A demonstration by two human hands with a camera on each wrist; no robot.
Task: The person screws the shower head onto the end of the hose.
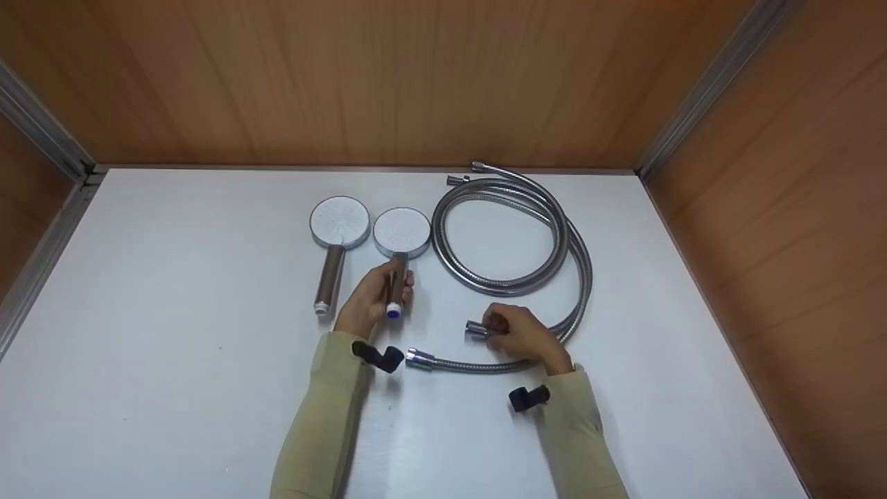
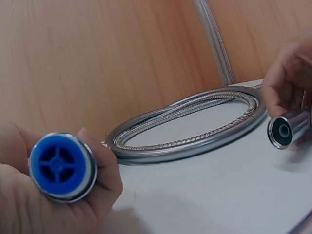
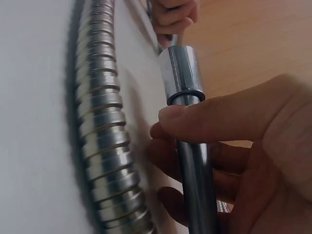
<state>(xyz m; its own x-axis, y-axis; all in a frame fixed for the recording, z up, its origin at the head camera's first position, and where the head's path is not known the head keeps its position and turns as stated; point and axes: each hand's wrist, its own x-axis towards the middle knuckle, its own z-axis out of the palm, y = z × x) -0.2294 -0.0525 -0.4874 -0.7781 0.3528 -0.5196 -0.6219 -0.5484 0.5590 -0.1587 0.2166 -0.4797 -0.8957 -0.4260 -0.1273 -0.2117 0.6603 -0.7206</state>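
From the head: looks forward and down from high up, taking in table [image 1: 208, 333], back wall [image 1: 374, 83], hoses [image 1: 502, 288], left hand [image 1: 366, 299] and right hand [image 1: 521, 330]. From the left wrist: looks low and close past that hand to hoses and right hand. From the right wrist: tipped sideways, very near its own hand, faces the left hand. Shared by both wrist views: both hands, hoses

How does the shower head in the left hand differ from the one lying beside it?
The held shower head is gripped by the left hand; the other shower head lies untouched on the table. The held shower head's handle end shows blue, the other shower head's white. Both have round white faces.
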